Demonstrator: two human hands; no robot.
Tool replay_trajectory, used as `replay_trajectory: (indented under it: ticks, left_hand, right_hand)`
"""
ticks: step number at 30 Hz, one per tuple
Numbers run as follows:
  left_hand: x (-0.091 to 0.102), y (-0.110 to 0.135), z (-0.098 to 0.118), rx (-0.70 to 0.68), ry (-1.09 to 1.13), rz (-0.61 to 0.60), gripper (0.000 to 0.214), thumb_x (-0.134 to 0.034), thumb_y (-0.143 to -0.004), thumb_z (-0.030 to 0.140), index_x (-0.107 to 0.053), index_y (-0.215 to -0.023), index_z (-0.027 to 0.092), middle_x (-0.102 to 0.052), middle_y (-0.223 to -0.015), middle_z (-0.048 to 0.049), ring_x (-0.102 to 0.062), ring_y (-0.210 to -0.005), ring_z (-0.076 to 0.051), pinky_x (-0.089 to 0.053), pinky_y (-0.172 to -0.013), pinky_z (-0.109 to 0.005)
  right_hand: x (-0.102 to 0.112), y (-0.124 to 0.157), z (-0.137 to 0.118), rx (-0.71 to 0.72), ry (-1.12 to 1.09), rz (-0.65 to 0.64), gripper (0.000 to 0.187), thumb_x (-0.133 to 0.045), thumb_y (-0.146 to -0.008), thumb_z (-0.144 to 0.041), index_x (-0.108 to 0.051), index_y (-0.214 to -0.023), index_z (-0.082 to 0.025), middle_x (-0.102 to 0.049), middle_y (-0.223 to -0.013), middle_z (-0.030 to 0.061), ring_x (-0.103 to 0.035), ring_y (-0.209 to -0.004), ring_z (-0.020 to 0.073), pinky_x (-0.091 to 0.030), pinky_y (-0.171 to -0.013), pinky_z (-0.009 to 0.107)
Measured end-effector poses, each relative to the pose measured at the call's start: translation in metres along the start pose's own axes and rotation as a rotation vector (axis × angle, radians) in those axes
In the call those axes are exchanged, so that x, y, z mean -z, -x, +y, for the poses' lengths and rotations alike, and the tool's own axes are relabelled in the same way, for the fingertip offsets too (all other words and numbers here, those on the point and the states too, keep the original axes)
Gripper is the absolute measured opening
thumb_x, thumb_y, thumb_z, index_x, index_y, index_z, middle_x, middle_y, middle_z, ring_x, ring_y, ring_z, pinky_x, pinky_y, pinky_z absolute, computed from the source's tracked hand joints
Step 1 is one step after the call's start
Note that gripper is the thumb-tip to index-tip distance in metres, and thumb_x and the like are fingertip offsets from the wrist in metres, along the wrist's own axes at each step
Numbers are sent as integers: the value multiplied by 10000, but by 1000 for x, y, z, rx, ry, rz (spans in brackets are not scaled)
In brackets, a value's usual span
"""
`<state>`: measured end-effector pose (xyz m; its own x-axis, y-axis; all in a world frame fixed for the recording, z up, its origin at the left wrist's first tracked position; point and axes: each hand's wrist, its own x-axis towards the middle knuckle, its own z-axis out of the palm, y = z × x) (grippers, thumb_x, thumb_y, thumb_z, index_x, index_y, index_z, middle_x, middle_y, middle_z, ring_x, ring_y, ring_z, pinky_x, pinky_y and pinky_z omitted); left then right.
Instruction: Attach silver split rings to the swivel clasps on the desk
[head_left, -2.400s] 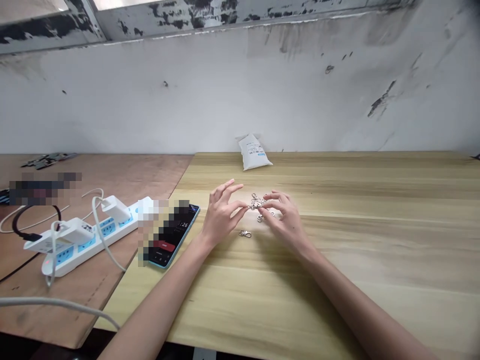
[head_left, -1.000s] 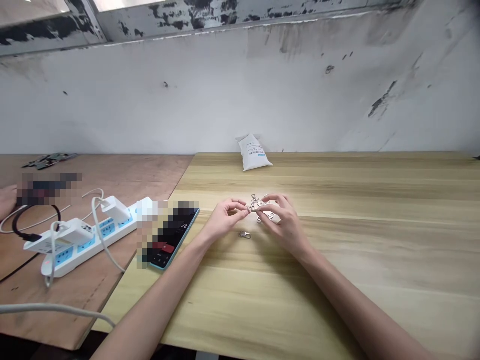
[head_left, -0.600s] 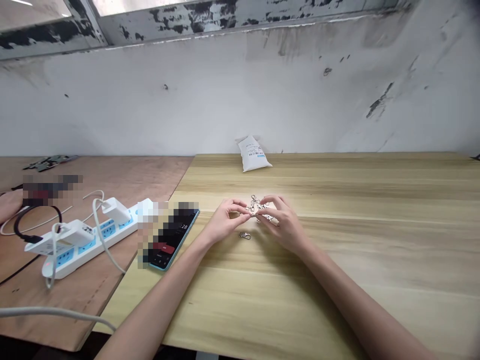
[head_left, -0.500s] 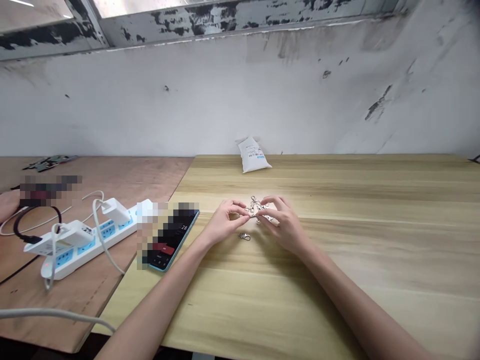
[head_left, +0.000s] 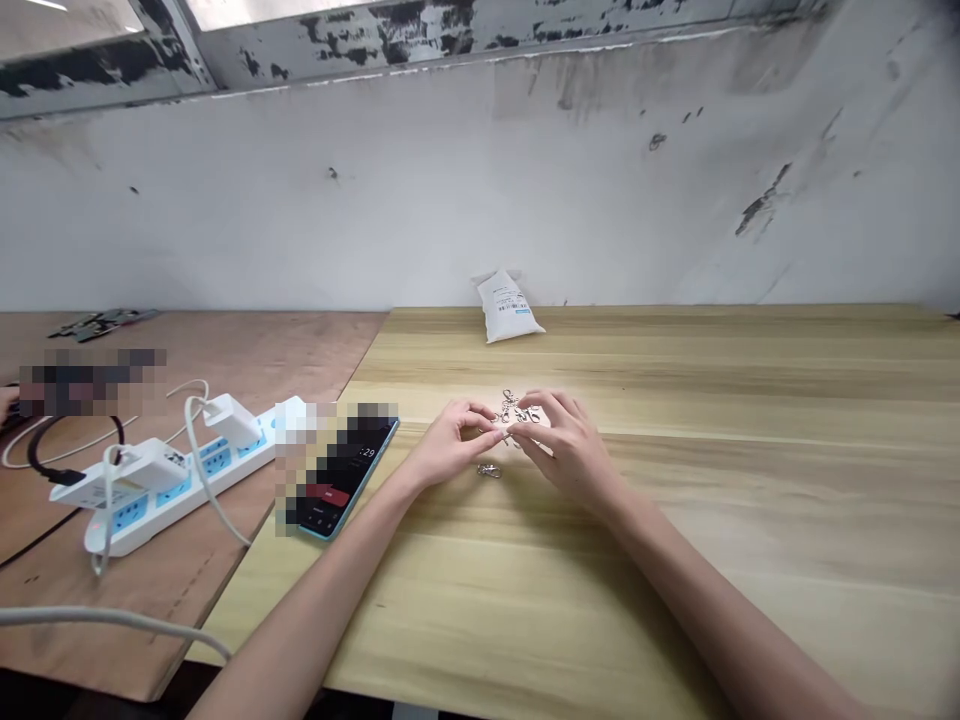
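Note:
My left hand [head_left: 452, 445] is closed in a pinch, thumb and fingertips on a small silver lobster clasp mostly hidden by the fingers. Facing it, my right hand [head_left: 564, 438] pinches at the same clasp, and the fingertips of both hands nearly meet. Just behind the fingers lies a loose pile of silver lobster clasps [head_left: 508, 402], partly covered by my right hand. Nearer to me, a small group of clasps [head_left: 489, 471] rests apart on the wooden table [head_left: 465, 590].
A phone [head_left: 346, 480] with a lit screen lies left of my left forearm. Farther left are a white power strip [head_left: 202, 490] with chargers and cables, on a brown table [head_left: 300, 345]. A white packet [head_left: 508, 308] sits near the wall. Another person's hand shows at the left edge.
My hands stay together over the pile, with only slight finger movement; less of the held clasp shows. At the left edge, the other person's hand has drawn back leftward.

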<state>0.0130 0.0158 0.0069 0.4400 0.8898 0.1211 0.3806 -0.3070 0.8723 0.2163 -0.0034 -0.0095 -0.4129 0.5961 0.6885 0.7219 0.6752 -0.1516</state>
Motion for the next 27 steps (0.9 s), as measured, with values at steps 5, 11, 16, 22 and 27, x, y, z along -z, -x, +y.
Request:
replay_trajectory:
  ticks: [5, 11, 16, 22, 27]
  left_hand:
    - [0, -1, -2, 10, 34, -1, 214, -670, -835, 398, -772, -888, 218, -613, -1121, -91, -587, -1080, -226, -469, -956, -371]
    - [-2, -1, -2, -19, 9, 32, 185, -671, -834, 367, -772, -866, 215, -633, -1084, -93, -565, -1116, -248, -459, -975, -396]
    - [-2, -1, 0, -42, 55, 24, 199, -663, -841, 380, -767, -893, 218, -625, -1097, -85, -574, -1098, -227, -506, -916, -352]
    - [-2, -1, 0, -71, 17, 26, 189, -658, -851, 369, -768, -908, 226, -644, -1082, -80, -561, -1122, -236, -476, -960, -372]
    - [-3, 0, 1, -60, 6, 27, 187, -656, -852, 362, -772, -924, 233, -643, -1093, -82, -563, -1120, -239, -481, -948, -374]
  right_hand:
    - [0, 0, -2, -8, 20, 20, 148, -576, -927, -216, -711, -872, -244, -640, -1063, 85, -547, -1025, 242, -424, -816, 379]
    - [-2, -1, -6, -42, 7, 33, 127, -595, -901, -200, -689, -820, -227, -655, -1018, 82, -560, -1007, 247, -435, -807, 379]
    - [2, -3, -9, -84, -17, 36, 115, -592, -891, -187, -666, -816, -231, -658, -1026, 79, -565, -1017, 252, -440, -822, 393]
    - [2, -2, -7, -79, -12, 34, 110, -592, -887, -184, -657, -815, -234, -655, -1039, 79, -564, -1016, 253, -435, -815, 393]
    - [1, -2, -8, -65, 2, 44, 110, -591, -880, -168, -647, -805, -225, -657, -1035, 76, -566, -1018, 248, -429, -818, 390]
